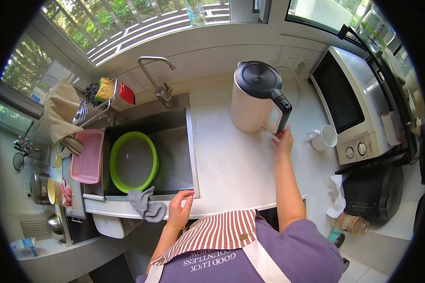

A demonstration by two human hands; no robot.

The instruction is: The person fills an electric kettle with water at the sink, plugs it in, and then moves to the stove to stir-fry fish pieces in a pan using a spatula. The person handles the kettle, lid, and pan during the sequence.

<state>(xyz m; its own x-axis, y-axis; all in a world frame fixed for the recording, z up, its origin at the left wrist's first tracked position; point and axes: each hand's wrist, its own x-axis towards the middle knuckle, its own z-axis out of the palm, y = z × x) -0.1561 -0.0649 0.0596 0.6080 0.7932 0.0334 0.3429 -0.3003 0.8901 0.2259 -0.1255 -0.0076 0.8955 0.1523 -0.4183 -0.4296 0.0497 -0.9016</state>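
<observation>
On the white countertop (pixel 226 162) stands an upright electric kettle (pixel 249 102) with a pale body and a black lid and handle. My right hand (pixel 284 141) is at the lower end of the kettle's handle; its fingers are partly hidden and blurred, so whether they touch the handle cannot be told. Near the counter's front edge, right of the sink (pixel 173 152), my left hand (pixel 180 208) is raised with bent fingers and holds nothing. A white mug (pixel 324 138) stands to the right of the kettle. A grey cloth (pixel 147 205) hangs over the front edge, left of my left hand.
A green-rimmed basin (pixel 155 166) sits in the sink, below a metal faucet (pixel 159 81). Left of it is a pink plastic tub (pixel 88 155). A rack holds a sponge (pixel 106 89). A microwave oven (pixel 354 106) stands at the right, with a glass jar (pixel 356 224) nearer the front.
</observation>
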